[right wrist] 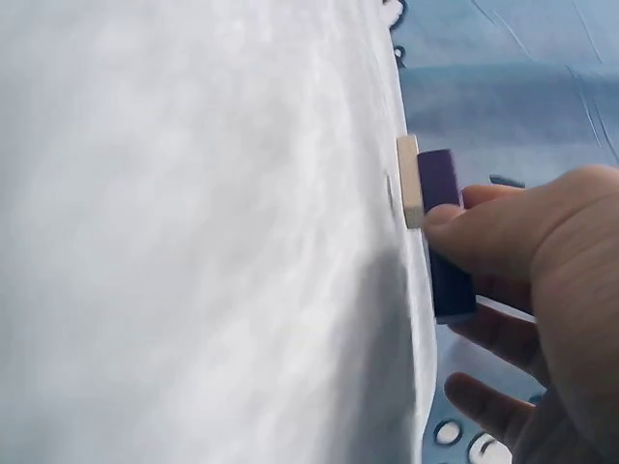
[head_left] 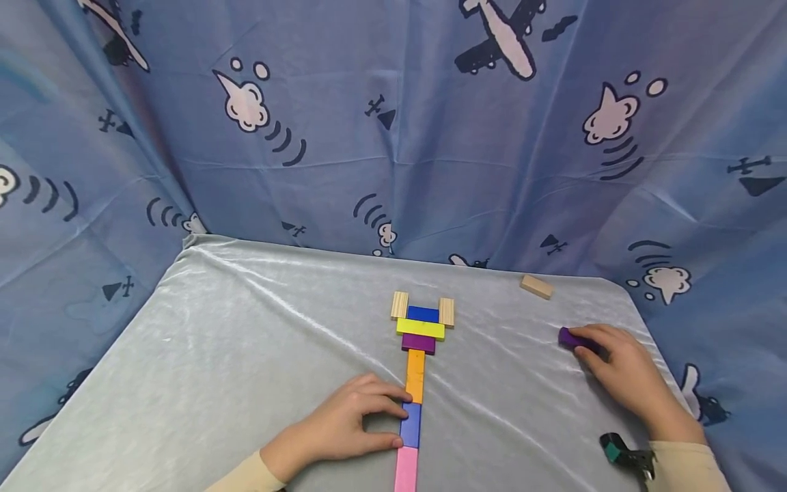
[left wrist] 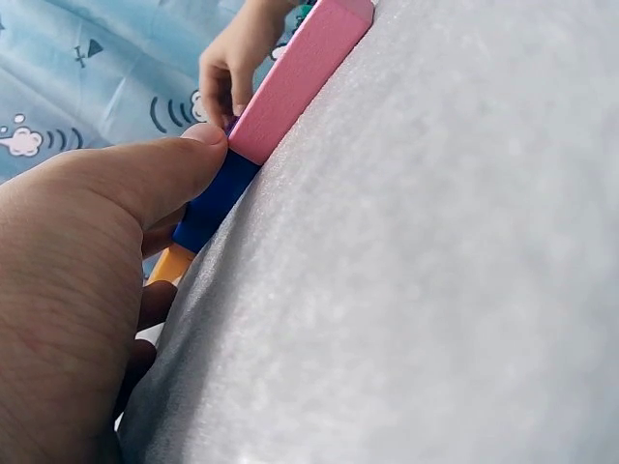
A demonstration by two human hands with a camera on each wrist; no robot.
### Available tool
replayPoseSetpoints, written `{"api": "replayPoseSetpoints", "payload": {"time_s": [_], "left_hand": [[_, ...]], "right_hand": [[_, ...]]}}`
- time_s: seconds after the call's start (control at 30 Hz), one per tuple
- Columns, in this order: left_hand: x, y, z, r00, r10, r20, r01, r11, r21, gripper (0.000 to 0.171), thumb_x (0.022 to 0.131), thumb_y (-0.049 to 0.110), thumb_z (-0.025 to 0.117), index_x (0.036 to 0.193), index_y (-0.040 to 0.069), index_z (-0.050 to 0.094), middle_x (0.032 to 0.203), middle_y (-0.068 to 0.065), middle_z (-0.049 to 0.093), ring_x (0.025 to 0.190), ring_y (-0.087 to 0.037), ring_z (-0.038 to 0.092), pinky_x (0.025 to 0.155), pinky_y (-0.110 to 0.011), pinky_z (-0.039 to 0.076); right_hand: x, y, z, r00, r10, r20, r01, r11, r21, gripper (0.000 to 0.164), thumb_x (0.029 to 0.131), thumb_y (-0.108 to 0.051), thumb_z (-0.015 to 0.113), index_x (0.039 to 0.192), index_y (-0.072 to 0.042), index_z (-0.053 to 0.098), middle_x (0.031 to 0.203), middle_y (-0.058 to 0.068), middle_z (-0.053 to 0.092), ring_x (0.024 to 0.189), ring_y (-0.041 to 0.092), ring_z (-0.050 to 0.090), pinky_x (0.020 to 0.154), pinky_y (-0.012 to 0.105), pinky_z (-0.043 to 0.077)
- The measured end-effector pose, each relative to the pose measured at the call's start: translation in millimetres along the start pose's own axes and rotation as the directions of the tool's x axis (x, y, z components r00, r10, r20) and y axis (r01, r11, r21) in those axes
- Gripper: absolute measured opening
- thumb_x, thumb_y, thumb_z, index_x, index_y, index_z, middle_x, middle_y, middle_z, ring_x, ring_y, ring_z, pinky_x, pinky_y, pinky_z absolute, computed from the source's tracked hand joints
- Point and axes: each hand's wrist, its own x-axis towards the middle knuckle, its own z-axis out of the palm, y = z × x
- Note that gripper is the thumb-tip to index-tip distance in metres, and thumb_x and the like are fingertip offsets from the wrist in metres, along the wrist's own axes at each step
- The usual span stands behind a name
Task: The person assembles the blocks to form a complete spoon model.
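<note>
A row of coloured wooden blocks lies on the cloth: a pink block, a blue block and an orange block, end to end. My left hand rests against the row's left side. Its thumb touches near the pink and blue joint, and its spread fingertips touch the blue block and the orange block's near end. On the right, my right hand pinches a dark purple block between thumb and fingers, apart from the row. The block's middle is hidden by the thumb in the right wrist view.
Beyond the orange block lie a purple block, a yellow block and another blue block, flanked by two plain wooden blocks. A loose plain block lies at the back right. Grey cloth covers the table; a patterned blue curtain surrounds it.
</note>
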Motion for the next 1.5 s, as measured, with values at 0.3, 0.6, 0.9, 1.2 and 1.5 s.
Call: {"api": "replayPoseSetpoints", "payload": {"time_s": [0.3,0.6,0.9,1.2,1.5], "left_hand": [[-0.3,-1.8,-1.9,1.0,-0.005,0.004,0.005,1.0,-0.004,0.031,0.096,0.04,0.086,0.123,0.024,0.081,0.141,0.014,0.07,0.127,-0.005,0.059,0.107,-0.027,0.049],[-1.9,-0.9,-2.0,0.998,-0.062,0.023,0.063,0.997,-0.048,0.033,0.094,0.04,0.088,0.122,0.024,0.082,0.141,0.017,0.069,0.129,-0.004,0.058,0.108,-0.028,0.049],[-5.0,-5.0,-1.0,1.0,-0.021,0.003,0.021,1.0,-0.014,0.031,0.097,0.043,0.085,0.123,0.026,0.081,0.141,0.016,0.069,0.127,-0.005,0.059,0.107,-0.028,0.05],[-2.6,-2.9,0.0,1.0,-0.01,0.008,0.01,1.0,-0.014,0.03,0.098,0.042,0.084,0.123,0.025,0.081,0.141,0.015,0.069,0.126,-0.004,0.059,0.106,-0.026,0.05],[-1.3,-1.7,-0.1,0.999,-0.032,0.016,0.032,0.999,-0.019,0.03,0.098,0.044,0.084,0.122,0.026,0.082,0.141,0.018,0.069,0.127,-0.003,0.058,0.107,-0.027,0.05]], "right_hand": [[35.2,-35.1,16.4,0.997,-0.075,-0.007,0.075,0.996,0.051,0.031,0.095,-0.003,0.083,0.126,-0.006,0.078,0.125,0.019,0.074,0.12,0.045,0.064,0.098,0.066,0.047],[75.7,-73.6,46.7,0.984,-0.175,0.021,0.171,0.976,0.134,0.029,0.096,-0.003,0.083,0.125,-0.008,0.08,0.125,0.014,0.077,0.121,0.039,0.069,0.102,0.062,0.052],[109.4,-116.3,77.1,0.983,-0.126,0.134,0.097,0.975,0.201,0.03,0.102,-0.013,0.079,0.132,-0.014,0.079,0.136,0.01,0.073,0.13,0.036,0.064,0.11,0.062,0.05],[130.2,-146.9,101.0,0.974,-0.126,0.189,0.076,0.965,0.252,0.029,0.103,-0.019,0.079,0.132,-0.016,0.081,0.135,0.007,0.073,0.131,0.033,0.063,0.115,0.061,0.047],[140.0,-159.3,116.8,0.974,-0.11,0.199,0.055,0.964,0.261,0.027,0.103,-0.017,0.078,0.13,-0.015,0.082,0.132,0.008,0.074,0.128,0.033,0.065,0.113,0.059,0.049]]}}
